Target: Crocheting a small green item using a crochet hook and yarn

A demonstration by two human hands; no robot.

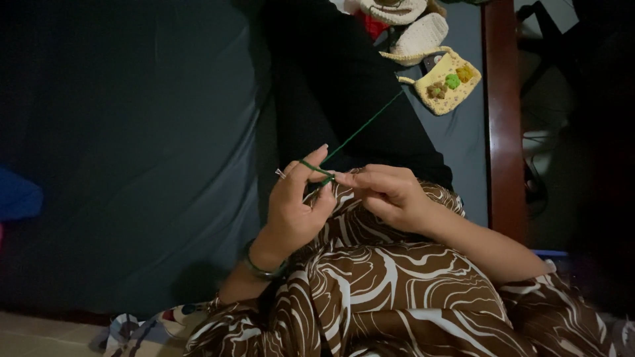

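The left hand (296, 208) and the right hand (387, 193) meet above the person's lap, fingertips close together; the yarn strand (367, 125) wraps the left forefinger and runs up and to the right toward the crocheted pouch (450, 82); the pouch lies on the bed (132, 165), right of the outstretched leg (344, 86) and left of the bed's wooden edge (504, 119); more crocheted pieces (413, 26) sit just behind the pouch.

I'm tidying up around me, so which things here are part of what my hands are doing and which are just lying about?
In use:
- green yarn, looped over the left hand
- crochet hook
- right hand, pinching the yarn

Lying about:
- yellow crocheted pouch
- cream crocheted pieces
- dark sheet
- blue item
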